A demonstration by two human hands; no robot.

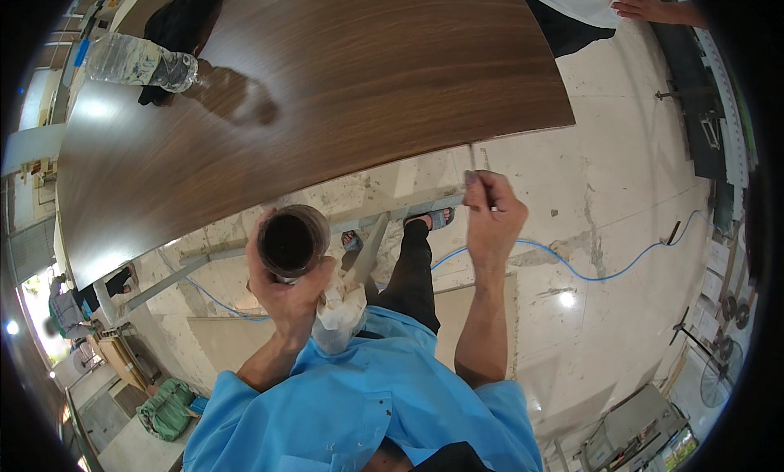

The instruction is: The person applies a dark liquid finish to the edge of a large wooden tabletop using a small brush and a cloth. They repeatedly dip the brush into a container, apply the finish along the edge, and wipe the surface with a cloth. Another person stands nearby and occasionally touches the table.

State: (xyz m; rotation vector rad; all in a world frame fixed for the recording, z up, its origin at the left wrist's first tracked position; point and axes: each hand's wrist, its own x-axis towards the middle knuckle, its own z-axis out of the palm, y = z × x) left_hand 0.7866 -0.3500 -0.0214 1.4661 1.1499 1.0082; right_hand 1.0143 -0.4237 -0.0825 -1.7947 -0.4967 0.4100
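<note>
My left hand (pixel 286 309) is wrapped round a clear cup (pixel 323 231) with dark brown contents, held upright in front of the table's near edge. A crumpled whitish cloth or bag (pixel 339 318) hangs just right of that hand, against my blue shirt; I cannot tell if the hand grips it too. My right hand (pixel 494 215) is closed in a pinch just off the table's edge, palm side mostly hidden. A small dark bit shows at its fingertips, too small to name. The brown wood-grain table (pixel 359 72) spreads out ahead of both hands.
A clear plastic bottle (pixel 139 62) and a black cloth (pixel 184 19) lie at the table's far left. Another person's hand (pixel 641 2) shows at the far right corner. A blue hose (pixel 563 268) crosses the floor, and a fan (pixel 722 374) stands at right.
</note>
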